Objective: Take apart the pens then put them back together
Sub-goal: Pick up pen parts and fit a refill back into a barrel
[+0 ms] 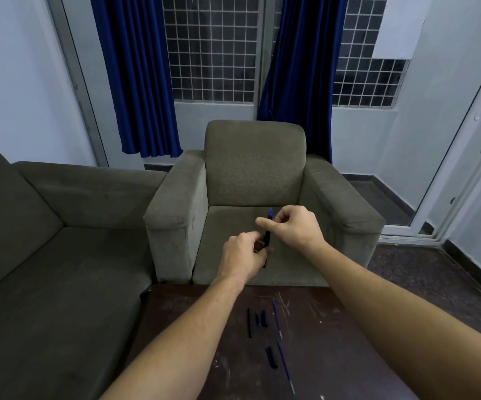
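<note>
Head view: your left hand (243,252) and right hand (291,226) both pinch one pen (268,238), held upright in the air. Two refills (277,319) and dark barrel pieces (249,323) lie loose on the surface (334,342), so dismantling looks well along; reassembly remains.

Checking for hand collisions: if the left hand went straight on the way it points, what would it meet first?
Probably the right hand, which pinches the top of the same dark blue-tipped pen that the left hand grips lower down. Beyond that is the grey fabric armchair. Depth is unclear.
</note>
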